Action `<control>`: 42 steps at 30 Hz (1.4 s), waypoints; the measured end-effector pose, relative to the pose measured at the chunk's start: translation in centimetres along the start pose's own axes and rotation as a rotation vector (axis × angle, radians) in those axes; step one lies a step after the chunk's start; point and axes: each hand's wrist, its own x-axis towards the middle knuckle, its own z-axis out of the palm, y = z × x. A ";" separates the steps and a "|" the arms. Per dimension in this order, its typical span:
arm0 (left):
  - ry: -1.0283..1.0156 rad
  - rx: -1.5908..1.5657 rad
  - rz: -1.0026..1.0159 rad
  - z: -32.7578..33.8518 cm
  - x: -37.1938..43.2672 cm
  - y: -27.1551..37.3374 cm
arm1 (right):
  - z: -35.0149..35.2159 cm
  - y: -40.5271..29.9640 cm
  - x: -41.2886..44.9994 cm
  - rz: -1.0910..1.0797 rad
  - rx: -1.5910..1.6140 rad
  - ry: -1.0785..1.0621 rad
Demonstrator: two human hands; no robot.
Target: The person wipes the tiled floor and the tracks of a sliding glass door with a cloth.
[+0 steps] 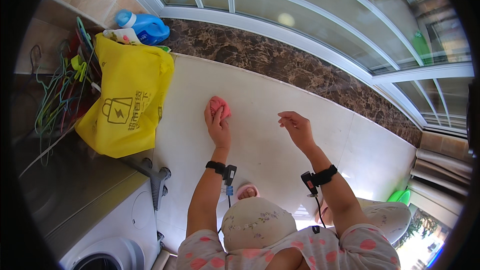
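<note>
My left hand (219, 129) grips a crumpled pink cloth (220, 107), held over the pale tiled floor (255, 138). Whether the cloth touches the tiles I cannot tell. Off to the right, my right hand (296, 125) holds nothing that shows; its fingers are loosely bent, with the thumb near the fingertips. Both wrists wear black straps with small devices and cables. To the left of my left hand lies a yellow bag (127, 82) with printing on it.
Clothes hangers (62, 90) and a blue detergent bottle (150, 29) are at upper left. A front-loading washing machine (142, 210) stands at lower left. Along the top run a brown marble ledge (240, 48) and white-framed glass panes. A green basin (399, 197) sits at lower right.
</note>
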 end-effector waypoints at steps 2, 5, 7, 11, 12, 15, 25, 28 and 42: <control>0.002 0.089 0.060 0.9 -0.1 0.3 | 0.7 -0.2 0.1 0.023 0.042 -0.029; -0.103 -0.051 0.107 5.1 -1.3 4.2 | 0.7 0.0 0.0 0.011 0.056 -0.032; -0.224 -0.172 0.235 7.5 -2.2 5.9 | 0.5 0.6 -0.1 -0.010 0.059 -0.020; -0.610 -0.476 0.285 8.5 -6.1 9.9 | -1.5 2.2 -0.4 -0.051 -0.106 0.029; -0.612 -0.476 0.288 8.2 -6.0 10.0 | -1.8 2.0 -0.6 -0.053 -0.104 0.032; -0.623 -0.622 0.312 7.5 -4.9 10.0 | -3.0 1.8 -1.0 0.006 -0.015 0.063; -0.067 -0.224 0.269 12.0 10.5 6.8 | -4.2 3.5 -2.3 0.066 0.034 0.102; -0.167 0.033 0.269 13.8 10.2 7.5 | -4.9 3.5 -2.4 0.049 0.020 0.111; -0.594 -1.346 -0.848 6.1 4.5 11.2 | -5.5 2.4 0.0 0.003 0.073 0.097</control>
